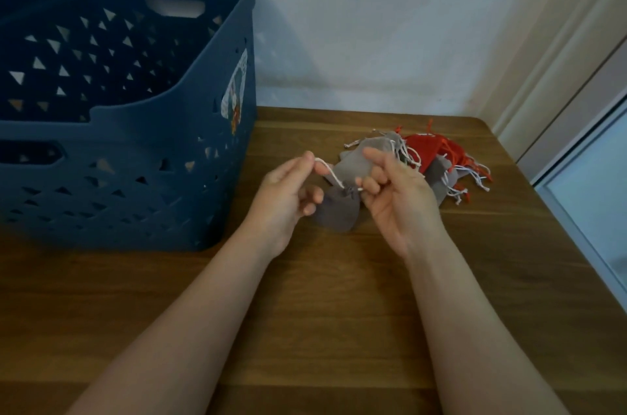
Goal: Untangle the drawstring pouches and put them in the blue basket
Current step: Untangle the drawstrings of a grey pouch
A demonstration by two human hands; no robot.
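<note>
A dark grey drawstring pouch [337,212] hangs between my hands just above the wooden table. My left hand [283,197] pinches the end of its white drawstring [329,172], which runs taut down to the pouch's gathered neck. My right hand [397,192] pinches the string on the other side of the neck. Behind my right hand lies a tangled pile: a light grey pouch [356,160], a red pouch [431,148] and another grey pouch [437,173], with white and red strings mixed together. The blue basket [135,163] stands at the left.
The wooden table [322,313] ends at a pale wall behind the pile. A white door or window frame [576,177] runs along the table's right edge. The basket has triangular holes and a sticker on its right side.
</note>
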